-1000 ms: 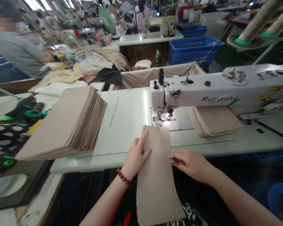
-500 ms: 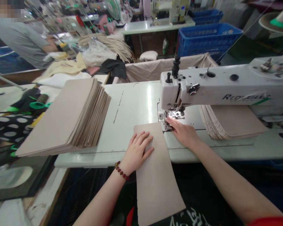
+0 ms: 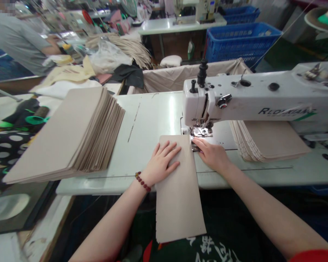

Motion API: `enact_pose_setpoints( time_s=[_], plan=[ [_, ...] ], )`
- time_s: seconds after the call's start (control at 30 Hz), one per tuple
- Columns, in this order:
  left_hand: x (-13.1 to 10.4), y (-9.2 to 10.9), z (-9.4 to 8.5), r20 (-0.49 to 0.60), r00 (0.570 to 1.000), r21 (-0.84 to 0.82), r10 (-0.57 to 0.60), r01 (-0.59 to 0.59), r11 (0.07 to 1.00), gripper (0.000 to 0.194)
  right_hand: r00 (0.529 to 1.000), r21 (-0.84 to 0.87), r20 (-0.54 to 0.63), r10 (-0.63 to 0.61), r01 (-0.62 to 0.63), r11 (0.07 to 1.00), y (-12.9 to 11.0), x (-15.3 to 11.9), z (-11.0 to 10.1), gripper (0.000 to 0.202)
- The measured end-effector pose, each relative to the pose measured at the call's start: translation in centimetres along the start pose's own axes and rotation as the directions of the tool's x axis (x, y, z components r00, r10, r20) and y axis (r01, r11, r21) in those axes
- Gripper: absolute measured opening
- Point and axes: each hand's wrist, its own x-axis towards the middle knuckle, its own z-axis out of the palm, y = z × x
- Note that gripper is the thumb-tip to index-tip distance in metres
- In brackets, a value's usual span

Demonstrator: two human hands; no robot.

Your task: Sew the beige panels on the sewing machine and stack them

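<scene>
A long beige panel [image 3: 177,203] lies over the table's front edge, its lower end hanging toward my body. My left hand [image 3: 164,162] rests flat on its upper part, fingers spread. At the panel's upper right edge, my right hand [image 3: 211,151] has its fingers together beside the metal presser area of the white sewing machine [image 3: 235,98]; what the fingertips hold, if anything, is too small to tell. The panel's far end is near the needle plate [image 3: 203,133]. To the left stands a thick stack of beige panels [image 3: 62,127]. More panels [image 3: 276,140] lie under the machine arm.
A cloth-lined bin [image 3: 172,78] stands behind the table [image 3: 150,116]. Beyond it are a blue basket [image 3: 240,43] and another machine table. Fabric scraps, a plastic bag [image 3: 108,58] and thread spools lie at the left. A person in grey [image 3: 19,40] works at the upper left.
The beige panel has moved forward toward the needle area, with my left hand moving up and slightly right on it. My right hand stays beside the machine foot. The view has shifted slightly.
</scene>
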Motion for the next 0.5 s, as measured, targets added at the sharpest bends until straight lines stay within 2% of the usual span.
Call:
enact_pose_setpoints(
  time_s=[0.17, 0.5],
  plan=[
    [1.6, 0.1, 0.2, 0.038, 0.999, 0.014, -0.007, 0.007, 1.000, 0.056, 0.999, 0.005, -0.033, 0.005, -0.004, 1.000, 0.0, 0.1, 0.3, 0.053],
    [1.8, 0.2, 0.4, 0.010, 1.000, 0.048, -0.007, 0.007, 0.999, 0.055, 0.999, -0.031, -0.039, 0.000, -0.001, 1.000, 0.2, 0.3, 0.7, 0.054]
  ],
)
